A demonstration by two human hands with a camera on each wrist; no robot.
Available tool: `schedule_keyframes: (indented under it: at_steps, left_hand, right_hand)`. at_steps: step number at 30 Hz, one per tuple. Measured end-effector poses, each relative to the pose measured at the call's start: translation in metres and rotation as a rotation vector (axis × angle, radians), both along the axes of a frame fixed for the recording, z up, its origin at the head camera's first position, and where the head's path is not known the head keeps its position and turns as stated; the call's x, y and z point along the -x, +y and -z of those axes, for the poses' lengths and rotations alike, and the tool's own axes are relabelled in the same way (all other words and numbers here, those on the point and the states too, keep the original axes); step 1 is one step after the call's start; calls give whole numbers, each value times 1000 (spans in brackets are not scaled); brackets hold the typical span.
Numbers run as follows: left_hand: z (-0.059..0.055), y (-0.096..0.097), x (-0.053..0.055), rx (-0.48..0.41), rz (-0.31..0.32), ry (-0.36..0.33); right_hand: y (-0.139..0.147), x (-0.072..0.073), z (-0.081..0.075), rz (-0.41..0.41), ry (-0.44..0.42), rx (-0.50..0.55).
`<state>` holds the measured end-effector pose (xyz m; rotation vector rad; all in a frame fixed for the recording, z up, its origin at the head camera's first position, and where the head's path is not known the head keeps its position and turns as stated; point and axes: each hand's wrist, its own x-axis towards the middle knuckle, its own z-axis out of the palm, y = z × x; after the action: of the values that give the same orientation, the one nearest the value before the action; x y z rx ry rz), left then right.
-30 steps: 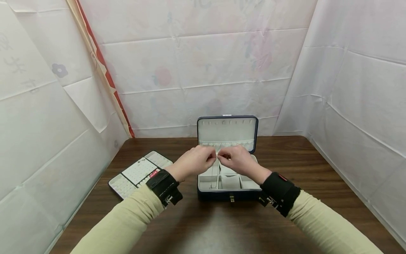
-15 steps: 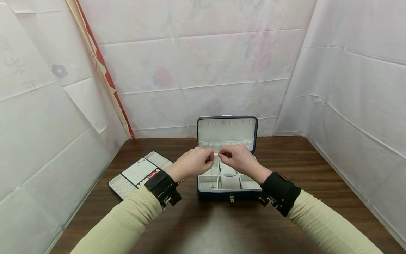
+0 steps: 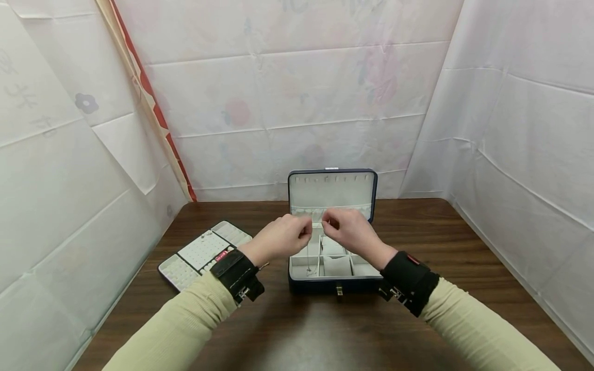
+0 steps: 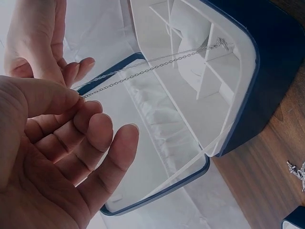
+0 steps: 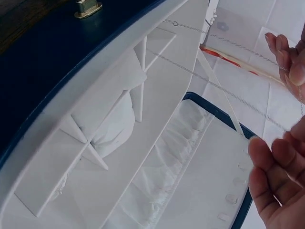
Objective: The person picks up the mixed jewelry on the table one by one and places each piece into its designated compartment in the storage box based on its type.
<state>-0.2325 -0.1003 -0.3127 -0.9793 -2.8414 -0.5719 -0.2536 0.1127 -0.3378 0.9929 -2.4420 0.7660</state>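
My left hand [image 3: 285, 234] pinches a fine silver chain necklace [image 4: 138, 73] between thumb and fingertips. Close to its right, my right hand [image 3: 350, 232] has thumb and fingers curled together, and one strand of the chain runs up to its fingertips in the right wrist view. Below the hands the chain hangs in two strands, with a small silver pendant [image 4: 222, 44] at the bottom. That pendant hangs over the front-left compartment of a navy jewelry box [image 3: 336, 279], whose lid [image 3: 334, 189] stands raised behind the hands.
Left of the box lies a white-lined tray [image 3: 197, 252] with small pieces of jewelry on it, partly behind the left wrist. A silver ornament [image 4: 298, 172] lies near the tray's corner. Pale cushions [image 3: 337, 266] fill some compartments of the box. White cloth walls enclose the table.
My hands have drawn slightly apart, the right one a little up and to the right, the left one a little left. The pendant has swayed slightly over the front-left compartment.
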Motion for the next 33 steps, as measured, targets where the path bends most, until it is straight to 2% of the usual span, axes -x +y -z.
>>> schedule_keyframes:
  at_steps: [4,8,14,19,24,33]
  left_hand:
    - [-3,0,-2,-19,-7,10]
    - [-3,0,-3,-29,-17,0]
    - [-5,-1,-4,-31,-24,-19]
    - [-7,-3,-5,-32,-30,-7]
    - [-9,-5,-4,-27,-39,20]
    - [-11,-7,-2,-14,-38,17]
  right_hand:
    - [-1,-2,0,35,71,-29]
    - [-2,-4,0,61,103,-57]
    - [-1,-4,1,75,177,-90]
    - [-1,-3,2,87,248,-134]
    - [0,-2,3,110,265,-162]
    - [6,2,4,144,268,-172]
